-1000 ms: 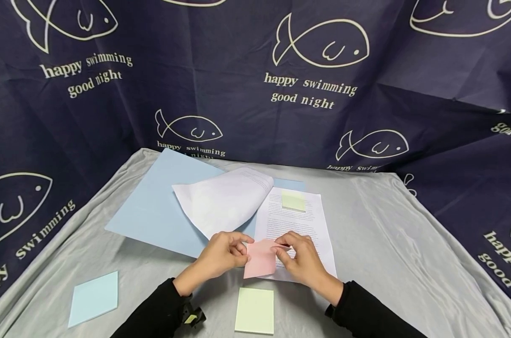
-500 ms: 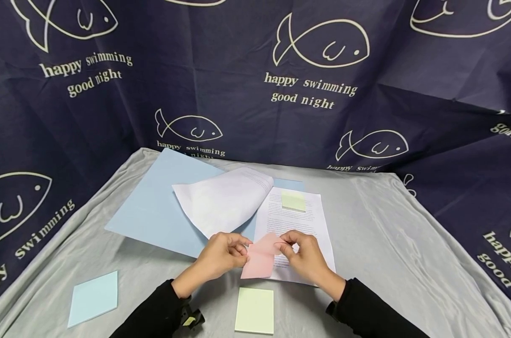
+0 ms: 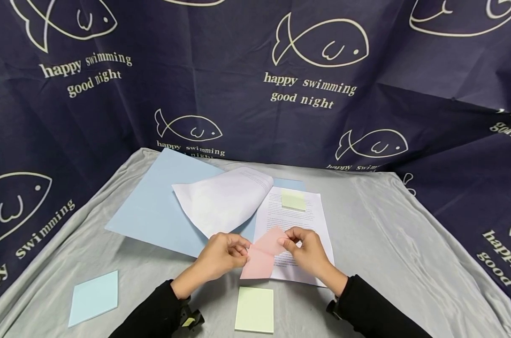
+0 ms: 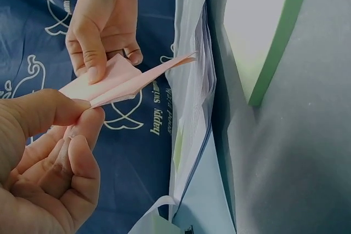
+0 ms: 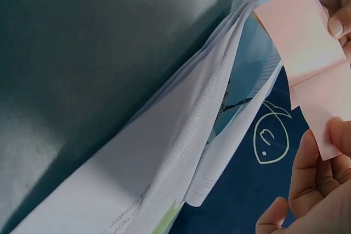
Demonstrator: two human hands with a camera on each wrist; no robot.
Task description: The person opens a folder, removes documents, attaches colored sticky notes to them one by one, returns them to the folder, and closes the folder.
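Over the lower part of the printed pages, a pink sticky note pad [image 3: 256, 266] is pinched at its left edge between the thumb and fingers of my left hand [image 3: 220, 253]. The top pink sticky note [image 3: 272, 240] is bent up from the pad, and my right hand [image 3: 308, 249] pinches its right corner. In the right wrist view a crease line shows where the raised note [image 5: 323, 100] meets the pad [image 5: 299, 31]. The left wrist view shows the pad's layers [image 4: 159, 75] fanned slightly apart at one end.
Printed pages [image 3: 318, 220] lie under the hands with a yellow-green sticky pad [image 3: 293, 199] on them. One sheet [image 3: 221, 199] is folded back over a blue folder [image 3: 154, 202]. Another yellow-green pad [image 3: 254, 310] and a light blue pad [image 3: 94, 299] lie nearer on the grey cloth [image 3: 382, 234].
My right hand has moved slightly up and right, lifting the top pink note's corner further off the pad. The left hand stays nearly still with the pad.
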